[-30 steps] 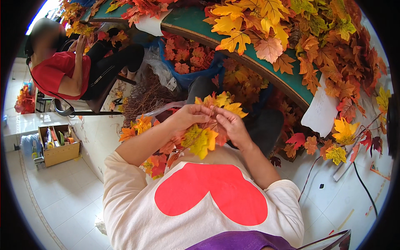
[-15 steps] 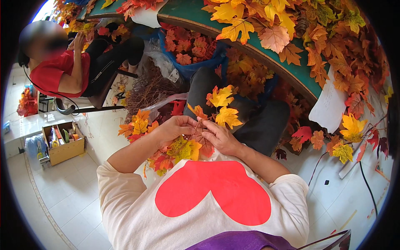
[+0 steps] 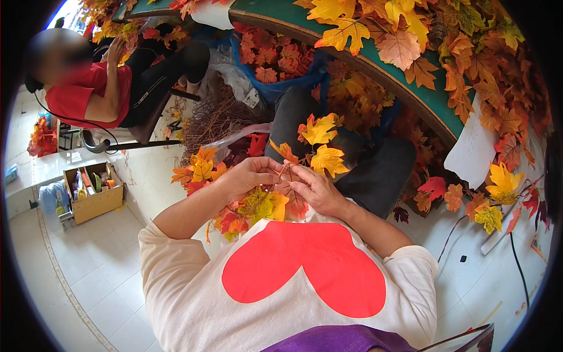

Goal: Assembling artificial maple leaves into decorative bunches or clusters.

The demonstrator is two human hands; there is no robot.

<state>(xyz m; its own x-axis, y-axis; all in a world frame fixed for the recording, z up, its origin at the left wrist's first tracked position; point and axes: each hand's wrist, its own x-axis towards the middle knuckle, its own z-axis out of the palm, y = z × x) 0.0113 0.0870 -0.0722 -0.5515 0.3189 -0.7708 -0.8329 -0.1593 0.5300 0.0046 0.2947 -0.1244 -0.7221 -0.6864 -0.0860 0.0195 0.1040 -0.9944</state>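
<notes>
- Wearer's hands (image 3: 249, 178), centre: 2
- Yellow leaves (image 3: 328, 160), just above right of centre: 2
- Seated co-worker (image 3: 82, 98), upper left: 1
- Wooden box (image 3: 101, 206), left: 1
- Paper sheets (image 3: 471, 151), top and right: 2

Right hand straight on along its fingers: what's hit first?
Past the thin stem at its fingers, the right hand would likely meet the left hand first; depth there is unclear.

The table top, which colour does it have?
The table top is green; the head view shows it.
</notes>
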